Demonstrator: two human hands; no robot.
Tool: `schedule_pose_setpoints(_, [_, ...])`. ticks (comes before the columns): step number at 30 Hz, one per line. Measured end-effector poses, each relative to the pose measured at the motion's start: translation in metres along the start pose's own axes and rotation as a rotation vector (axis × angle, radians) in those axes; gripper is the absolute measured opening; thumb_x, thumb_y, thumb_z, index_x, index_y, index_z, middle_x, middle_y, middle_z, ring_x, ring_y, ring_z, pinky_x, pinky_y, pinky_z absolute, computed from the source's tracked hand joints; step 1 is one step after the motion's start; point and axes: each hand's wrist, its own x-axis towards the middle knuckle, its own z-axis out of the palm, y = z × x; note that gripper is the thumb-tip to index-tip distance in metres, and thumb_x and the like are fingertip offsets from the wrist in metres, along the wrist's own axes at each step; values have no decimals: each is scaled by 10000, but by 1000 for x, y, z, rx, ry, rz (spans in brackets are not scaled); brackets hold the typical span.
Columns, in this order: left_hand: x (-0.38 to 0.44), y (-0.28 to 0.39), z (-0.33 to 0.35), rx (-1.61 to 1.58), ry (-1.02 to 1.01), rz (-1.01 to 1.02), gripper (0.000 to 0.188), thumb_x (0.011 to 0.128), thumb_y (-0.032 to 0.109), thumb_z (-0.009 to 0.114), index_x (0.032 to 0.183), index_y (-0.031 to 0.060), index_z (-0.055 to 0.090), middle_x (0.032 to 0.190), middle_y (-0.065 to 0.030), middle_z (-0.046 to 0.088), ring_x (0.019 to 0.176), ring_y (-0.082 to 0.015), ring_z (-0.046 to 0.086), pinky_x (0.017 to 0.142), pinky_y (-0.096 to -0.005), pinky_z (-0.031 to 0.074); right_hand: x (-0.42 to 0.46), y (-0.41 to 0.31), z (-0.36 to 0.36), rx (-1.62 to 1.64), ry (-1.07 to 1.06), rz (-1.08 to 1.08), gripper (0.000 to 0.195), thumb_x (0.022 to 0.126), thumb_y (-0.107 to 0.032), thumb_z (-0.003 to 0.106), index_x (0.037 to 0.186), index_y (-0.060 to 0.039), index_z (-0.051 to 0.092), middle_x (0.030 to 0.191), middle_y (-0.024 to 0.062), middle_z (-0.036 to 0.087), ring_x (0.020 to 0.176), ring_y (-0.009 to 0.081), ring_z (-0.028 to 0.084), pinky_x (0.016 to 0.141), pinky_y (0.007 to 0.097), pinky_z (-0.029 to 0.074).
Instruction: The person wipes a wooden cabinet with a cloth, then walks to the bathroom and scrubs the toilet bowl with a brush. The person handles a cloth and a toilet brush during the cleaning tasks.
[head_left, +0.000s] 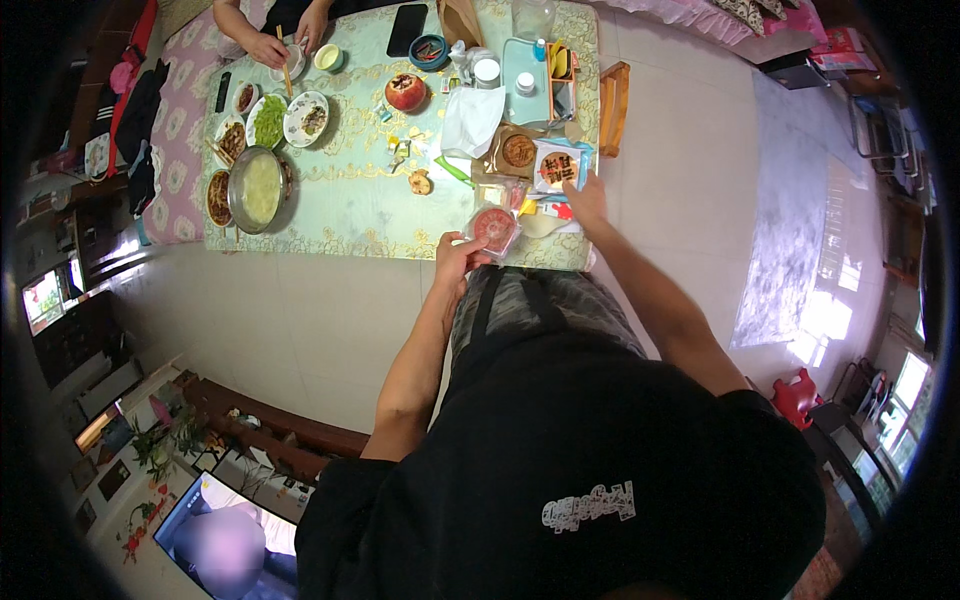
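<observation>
My left hand grips a round red item in a clear wrapper at the table's near edge. My right hand reaches over the table's right edge, its fingers at a white packet with printed writing; whether they grip it cannot be made out. Left of that packet a round brown pastry lies on brown paper. Between my hands are a red and white wrapper and other small packets. A green pepper-like item and a brown piece of food lie further left.
A steel pot and several food dishes stand at the table's left, where another person's hands hold chopsticks and a bowl. A pomegranate, a phone and a blue-green tray are further back. A wooden chair touches the right side.
</observation>
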Motion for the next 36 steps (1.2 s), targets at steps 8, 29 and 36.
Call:
schedule_pose_setpoints(8, [4,-6,1,-68,-17,19,550,712,96,701,1102,17,321,786,-115,614,550,-164,603,468,-222,414,-13,16,-13,327,-109,56,577,760,-263,609,1217,30,413,1045,158,539,923,235,539,795,322,429])
schedule_pose_setpoints(29, [46,-34,41,445,-24,65,447,625,37,731,939,26,412,581,-75,531,410,-156,517,354,-265,400,-69,109,-33,590,-564,377,250,834,-160,543,1011,16,538,749,67,563,606,125,551,543,236,473])
schedule_pose_setpoints(36, [68,-26,74,967,99,532,486,686,207,672,1122,63,514,749,-133,633,693,-258,622,669,-358,483,-68,128,-55,586,-516,391,241,858,-167,510,1033,-1,520,787,87,578,654,148,563,589,259,486])
